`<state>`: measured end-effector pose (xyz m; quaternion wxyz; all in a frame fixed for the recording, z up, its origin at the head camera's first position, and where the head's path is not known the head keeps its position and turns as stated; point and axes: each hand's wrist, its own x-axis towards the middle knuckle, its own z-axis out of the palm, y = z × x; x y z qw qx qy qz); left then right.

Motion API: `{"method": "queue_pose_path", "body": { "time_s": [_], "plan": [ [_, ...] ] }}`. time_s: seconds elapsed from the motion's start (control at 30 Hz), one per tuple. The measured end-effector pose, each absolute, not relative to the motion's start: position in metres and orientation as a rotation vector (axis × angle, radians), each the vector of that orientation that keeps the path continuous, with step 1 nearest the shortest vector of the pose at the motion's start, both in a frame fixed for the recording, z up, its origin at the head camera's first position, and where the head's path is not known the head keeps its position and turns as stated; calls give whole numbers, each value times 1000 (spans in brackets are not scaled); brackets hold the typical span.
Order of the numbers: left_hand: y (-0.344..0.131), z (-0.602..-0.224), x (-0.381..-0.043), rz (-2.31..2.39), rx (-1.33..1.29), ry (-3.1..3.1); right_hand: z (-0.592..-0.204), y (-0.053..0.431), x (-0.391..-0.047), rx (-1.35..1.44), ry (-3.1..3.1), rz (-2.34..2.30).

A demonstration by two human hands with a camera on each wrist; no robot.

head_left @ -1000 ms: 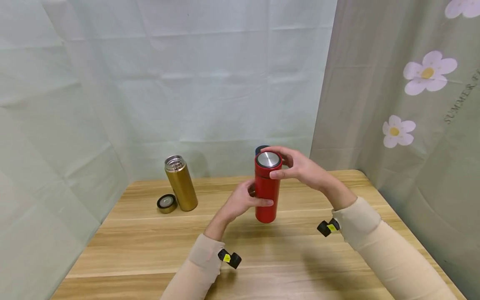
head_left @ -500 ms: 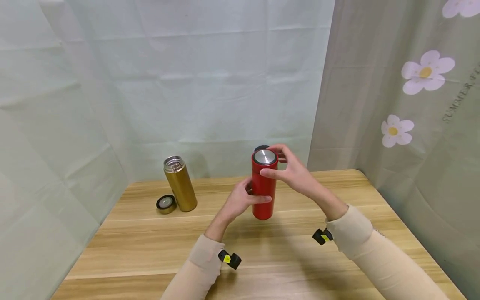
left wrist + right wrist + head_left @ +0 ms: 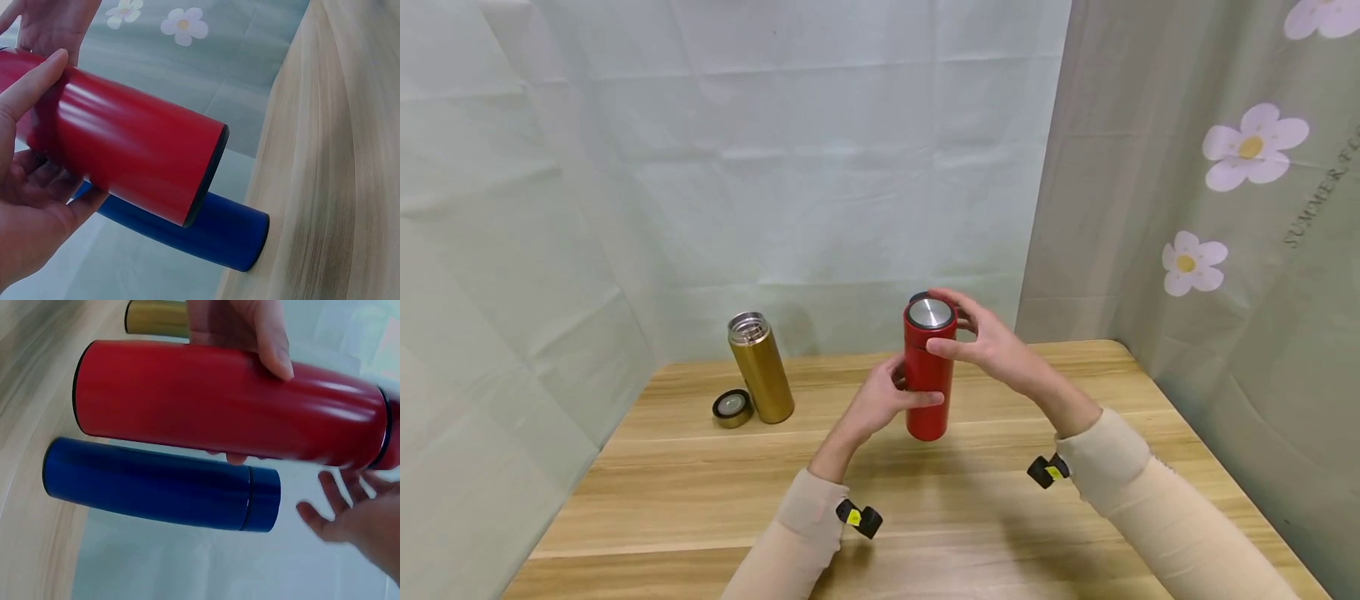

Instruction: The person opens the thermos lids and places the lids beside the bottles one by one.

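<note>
A light wood-grain table (image 3: 700,500) carries an open gold bottle (image 3: 766,379), upright — its lid (image 3: 733,408) just beside it. A blue bottle (image 3: 156,487) stands there too — capped.

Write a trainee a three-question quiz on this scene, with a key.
1. True or false: the gold metal cylindrical bottle is capped.
2. The left grip holds: A) that gold bottle; B) the glossy red cylindrical bottle; C) neither.
3. What is mostly hidden behind the red bottle in the head view?

Key:
1. False; its mouth is open and its round gold-and-black lid lies beside it.
2. B.
3. A capped blue cylindrical bottle, plainer in the right wrist view.
</note>
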<state>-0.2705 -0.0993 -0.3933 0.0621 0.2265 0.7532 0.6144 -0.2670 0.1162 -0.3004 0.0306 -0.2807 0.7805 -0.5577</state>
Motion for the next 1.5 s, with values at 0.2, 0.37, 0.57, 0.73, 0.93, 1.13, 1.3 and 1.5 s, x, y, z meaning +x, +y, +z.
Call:
{"method": "queue_pose_path", "body": {
  "time_s": [0.2,0.37,0.57,0.73,0.93,1.13,1.3,1.5],
  "plan": [
    [-100,-394,-270,1866,642,2302,-307,102,-260,-755,2568,-1784],
    [-99,-394,-270,1863,641,2300,-311,98,-258,-742,2559,-1855],
    [-99,-396,-271,1873,661,2284,-307,108,-263,-825,2331,-1882],
    [-100,-396,-269,1882,670,2274,-302,114,-267,-905,2189,-1836],
    [-100,-395,-268,1872,671,2282,-299,115,-266,-874,2236,-1776],
    [-98,-395,-269,1864,656,2285,-299,109,-262,-801,2457,-1710],
    [-97,-394,-270,1848,667,2286,-297,111,-262,-796,2489,-1711],
    [-97,-393,-269,1838,691,2274,-292,117,-264,-842,2332,-1748]
  ]
}}
